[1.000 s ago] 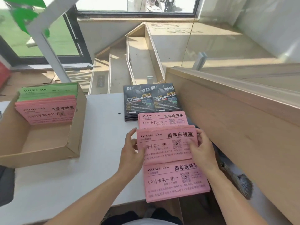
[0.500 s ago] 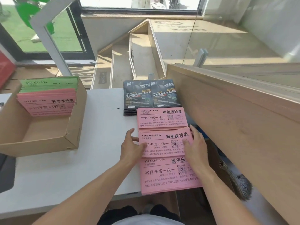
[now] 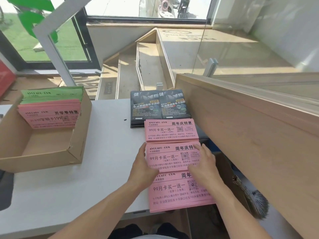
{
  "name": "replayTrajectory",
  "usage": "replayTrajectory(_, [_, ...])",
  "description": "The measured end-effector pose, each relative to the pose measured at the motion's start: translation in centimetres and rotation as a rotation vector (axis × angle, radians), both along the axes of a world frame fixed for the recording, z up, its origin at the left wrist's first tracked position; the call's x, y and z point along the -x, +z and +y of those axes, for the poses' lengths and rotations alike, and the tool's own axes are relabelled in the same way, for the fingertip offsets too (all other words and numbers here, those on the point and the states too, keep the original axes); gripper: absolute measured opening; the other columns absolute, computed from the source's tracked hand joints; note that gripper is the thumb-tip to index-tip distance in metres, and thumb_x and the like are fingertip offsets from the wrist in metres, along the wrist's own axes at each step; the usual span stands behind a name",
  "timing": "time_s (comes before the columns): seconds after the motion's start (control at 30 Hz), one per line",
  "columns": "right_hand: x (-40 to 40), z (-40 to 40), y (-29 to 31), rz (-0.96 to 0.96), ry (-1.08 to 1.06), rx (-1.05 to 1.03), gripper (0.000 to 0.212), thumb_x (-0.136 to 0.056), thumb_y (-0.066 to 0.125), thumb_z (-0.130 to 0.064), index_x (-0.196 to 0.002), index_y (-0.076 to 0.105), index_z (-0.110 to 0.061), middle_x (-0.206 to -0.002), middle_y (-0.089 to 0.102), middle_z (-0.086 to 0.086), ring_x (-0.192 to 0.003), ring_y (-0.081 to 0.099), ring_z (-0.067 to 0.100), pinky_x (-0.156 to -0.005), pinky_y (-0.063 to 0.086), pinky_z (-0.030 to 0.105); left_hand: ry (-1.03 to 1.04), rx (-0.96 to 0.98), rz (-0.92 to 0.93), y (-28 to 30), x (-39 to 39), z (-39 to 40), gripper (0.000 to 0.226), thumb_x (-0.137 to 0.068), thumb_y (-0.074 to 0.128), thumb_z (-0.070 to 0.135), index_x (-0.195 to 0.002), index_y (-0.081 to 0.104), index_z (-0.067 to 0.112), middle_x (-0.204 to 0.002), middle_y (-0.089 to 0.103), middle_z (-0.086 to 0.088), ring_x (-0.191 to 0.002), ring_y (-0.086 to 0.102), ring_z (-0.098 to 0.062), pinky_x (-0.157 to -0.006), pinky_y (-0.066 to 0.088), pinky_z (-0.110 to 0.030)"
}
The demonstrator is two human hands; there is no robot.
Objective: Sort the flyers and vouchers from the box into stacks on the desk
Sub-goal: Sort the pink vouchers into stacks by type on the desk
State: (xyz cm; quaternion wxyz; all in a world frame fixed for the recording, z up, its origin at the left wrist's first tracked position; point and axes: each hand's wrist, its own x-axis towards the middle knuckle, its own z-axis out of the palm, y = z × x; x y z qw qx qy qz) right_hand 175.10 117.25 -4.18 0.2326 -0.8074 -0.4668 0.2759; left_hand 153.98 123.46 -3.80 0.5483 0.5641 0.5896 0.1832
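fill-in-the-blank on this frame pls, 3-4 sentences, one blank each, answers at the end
1. Both hands, left hand and right hand, rest on the ____ of the three pink stacks.
2. The dark flyers lie just ____ the far pink stack.
3. In the box, the green sheets lie behind ____ ones.
4. The box sits on the ____ side of the desk.

Missing words: middle; beyond; pink; left

middle pink voucher stack [image 3: 170,156] squared into line between far and near stacks versus skewed 1.0 s ago, left hand [image 3: 143,167] now flat along its left edge, right hand [image 3: 203,165] fingers slid onto its right part, mid-frame right
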Motion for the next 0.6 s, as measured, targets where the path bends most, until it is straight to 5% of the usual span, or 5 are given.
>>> replayTrajectory(0.17, [0.3, 0.0, -0.6, 0.013, 0.000, 0.056, 0.073, -0.084, 0.067, -0.016, -0.146, 0.033, -0.030, -0.153, 0.027, -0.007, -0.140, 0.027, 0.017, -0.116, 0.034, 0.043, -0.130, -0.092, 0.122, 0.6, -0.7, 0.2, 0.108, -0.081, 0.060, -0.003, -0.153, 0.003, 0.053, -0.158, 0.032, 0.012, -0.136, 0.047, -0.015, -0.102, 0.054, -0.043])
replayTrajectory(0.4, [0.5, 0.3, -0.6, 0.040, -0.031, 0.034, 0.064, -0.085, 0.065, -0.018, -0.142, 0.040, -0.029, -0.142, 0.038, -0.012, -0.134, 0.037, 0.014, -0.111, 0.041, 0.041, -0.125, -0.100, 0.070, 1.2, -0.7, 0.8, 0.099, -0.083, 0.051, -0.009, -0.158, 0.008, 0.038, -0.154, 0.036, 0.014, -0.129, 0.050, -0.013, -0.101, 0.052, -0.033])
replayTrajectory(0.5, [0.7, 0.2, -0.6, -0.105, -0.046, 0.035, 0.067, -0.085, 0.062, -0.018, -0.146, 0.038, -0.028, -0.156, 0.027, -0.002, -0.147, 0.023, 0.022, -0.120, 0.026, 0.045, -0.101, -0.051, 0.012, 1.0, -0.3, 1.0, 0.096, -0.084, 0.056, -0.004, -0.155, 0.012, 0.042, -0.141, 0.052, 0.014, -0.117, 0.060, -0.011, -0.088, 0.057, -0.030])
replayTrajectory(0.6, [1.8, 0.1, 0.0, -0.300, 0.027, -0.078, 0.059, -0.086, 0.061, -0.015, -0.142, 0.047, -0.029, -0.154, 0.035, -0.006, -0.144, 0.025, 0.014, -0.121, 0.024, 0.039, -0.034, 0.014, -0.079, 1.1, 0.9, 1.2, 0.087, -0.090, 0.059, 0.000, -0.155, 0.017, 0.038, -0.135, 0.047, 0.022, -0.124, 0.053, -0.008, -0.096, 0.049, -0.029])
